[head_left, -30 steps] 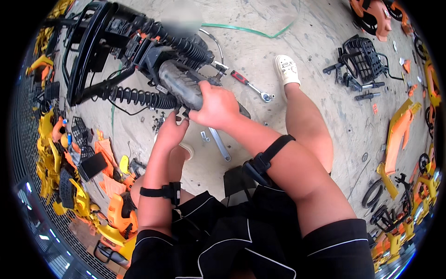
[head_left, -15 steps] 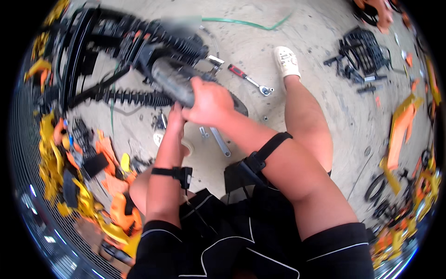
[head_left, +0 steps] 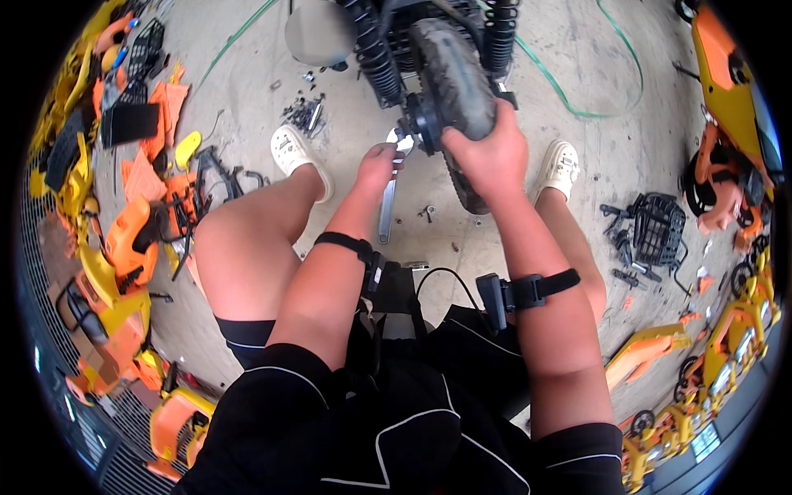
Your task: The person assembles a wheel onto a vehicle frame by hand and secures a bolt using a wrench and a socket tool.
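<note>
My right hand [head_left: 499, 153] is closed round the knobby black tire [head_left: 452, 74] of a vehicle wheel, thumb on its near side. The tire hangs between two black spring shocks [head_left: 377, 62], with a dark hub fitting [head_left: 425, 124] on its left. My left hand [head_left: 377, 169] has its fingers curled just below and left of that fitting; what they hold, if anything, I cannot make out. A long steel wrench [head_left: 385, 214] lies behind that hand, its upper end near the fingers. Small bolts [head_left: 427, 212] lie on the floor below the tire.
Piles of yellow and orange body panels [head_left: 128, 239] line the left, with loose hardware [head_left: 304, 114] nearer the wheel. A black rack with metal parts [head_left: 656, 227] lies right, beside more panels [head_left: 648, 355]. A green strap [head_left: 561, 87] crosses the floor. My feet [head_left: 558, 165] flank the wheel.
My view has swung round, so the wheel now stands upright at top centre instead of slanting at upper left. My right hand still grips the tire; my left hand sits farther from it.
</note>
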`<control>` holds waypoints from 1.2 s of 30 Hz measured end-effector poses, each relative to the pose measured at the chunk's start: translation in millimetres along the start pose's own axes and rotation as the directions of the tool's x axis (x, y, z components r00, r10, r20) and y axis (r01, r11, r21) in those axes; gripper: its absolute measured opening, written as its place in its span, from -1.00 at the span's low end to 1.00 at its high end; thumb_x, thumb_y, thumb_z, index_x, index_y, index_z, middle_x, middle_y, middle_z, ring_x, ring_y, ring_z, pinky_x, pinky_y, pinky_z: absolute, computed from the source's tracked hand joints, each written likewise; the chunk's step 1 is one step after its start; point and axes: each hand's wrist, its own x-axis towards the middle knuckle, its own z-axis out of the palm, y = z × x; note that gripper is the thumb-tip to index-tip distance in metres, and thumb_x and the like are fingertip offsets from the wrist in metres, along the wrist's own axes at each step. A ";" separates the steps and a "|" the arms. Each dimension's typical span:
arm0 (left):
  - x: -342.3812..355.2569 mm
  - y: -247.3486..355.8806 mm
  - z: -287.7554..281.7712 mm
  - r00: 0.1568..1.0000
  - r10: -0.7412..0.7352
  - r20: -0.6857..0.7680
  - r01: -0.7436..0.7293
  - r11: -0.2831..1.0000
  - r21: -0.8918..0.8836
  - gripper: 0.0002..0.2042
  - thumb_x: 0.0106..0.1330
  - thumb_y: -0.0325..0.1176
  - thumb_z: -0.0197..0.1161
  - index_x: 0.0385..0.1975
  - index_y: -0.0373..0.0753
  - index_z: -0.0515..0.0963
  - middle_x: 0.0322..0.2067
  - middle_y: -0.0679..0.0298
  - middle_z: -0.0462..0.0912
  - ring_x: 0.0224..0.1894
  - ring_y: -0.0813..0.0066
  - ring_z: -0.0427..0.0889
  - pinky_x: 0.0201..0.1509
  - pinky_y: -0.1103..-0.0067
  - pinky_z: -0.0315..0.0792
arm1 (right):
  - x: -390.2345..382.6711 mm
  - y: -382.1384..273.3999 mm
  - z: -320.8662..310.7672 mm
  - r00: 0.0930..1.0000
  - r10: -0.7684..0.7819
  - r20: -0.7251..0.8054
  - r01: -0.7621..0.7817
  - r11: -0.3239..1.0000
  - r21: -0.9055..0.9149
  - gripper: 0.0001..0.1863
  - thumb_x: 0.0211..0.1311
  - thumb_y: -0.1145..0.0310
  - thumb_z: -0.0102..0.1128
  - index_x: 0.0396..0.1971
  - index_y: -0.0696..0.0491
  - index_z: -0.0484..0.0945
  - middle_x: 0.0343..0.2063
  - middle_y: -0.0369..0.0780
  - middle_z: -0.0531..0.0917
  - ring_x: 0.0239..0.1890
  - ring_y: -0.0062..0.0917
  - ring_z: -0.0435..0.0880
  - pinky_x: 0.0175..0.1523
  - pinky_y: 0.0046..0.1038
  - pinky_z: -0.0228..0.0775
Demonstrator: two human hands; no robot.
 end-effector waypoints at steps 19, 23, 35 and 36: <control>19.1 -44.6 -28.9 0.970 -0.025 -0.243 0.051 0.994 0.101 -0.70 0.39 -0.38 0.07 0.06 -0.24 0.60 -0.16 0.23 0.74 -0.21 0.46 0.70 -0.24 0.53 0.50 | 5.6 8.9 4.7 0.998 -0.061 0.028 0.060 0.998 0.020 -0.05 -0.13 0.02 0.51 0.24 0.24 0.34 -0.05 0.11 0.67 0.00 -0.12 0.71 0.10 -0.24 0.53; 36.8 -76.7 -50.2 0.975 -0.087 -0.204 0.140 0.955 0.261 -0.69 0.39 -0.33 0.10 0.07 -0.22 0.59 -0.20 0.26 0.74 -0.25 0.48 0.69 -0.29 0.55 0.47 | 5.6 -2.8 -3.3 0.991 -0.052 0.126 0.037 0.992 0.120 -0.08 -0.04 0.07 0.59 0.22 0.30 0.34 -0.02 0.05 0.64 0.02 -0.28 0.66 0.12 -0.34 0.50; 62.1 -148.1 -59.6 0.945 0.015 -0.325 0.180 0.809 0.560 -0.64 0.26 -0.22 0.15 -0.15 -0.37 0.68 -0.06 -0.19 0.67 0.07 -0.14 0.63 0.14 0.24 0.51 | 19.9 -0.4 -6.8 0.973 0.005 0.232 -0.030 0.994 0.105 -0.01 -0.09 0.18 0.54 0.32 0.32 0.24 0.05 0.07 0.61 0.05 -0.25 0.67 0.14 -0.32 0.52; 54.6 -159.5 -67.1 0.947 0.007 -0.322 0.201 0.769 0.607 -0.64 0.25 -0.23 0.15 -0.14 -0.37 0.68 -0.05 -0.18 0.67 0.07 -0.14 0.64 0.15 0.24 0.51 | 18.5 -2.7 -6.7 0.973 0.005 0.233 -0.031 0.994 0.108 -0.01 -0.09 0.18 0.54 0.31 0.32 0.25 0.05 0.07 0.61 0.05 -0.25 0.67 0.14 -0.32 0.52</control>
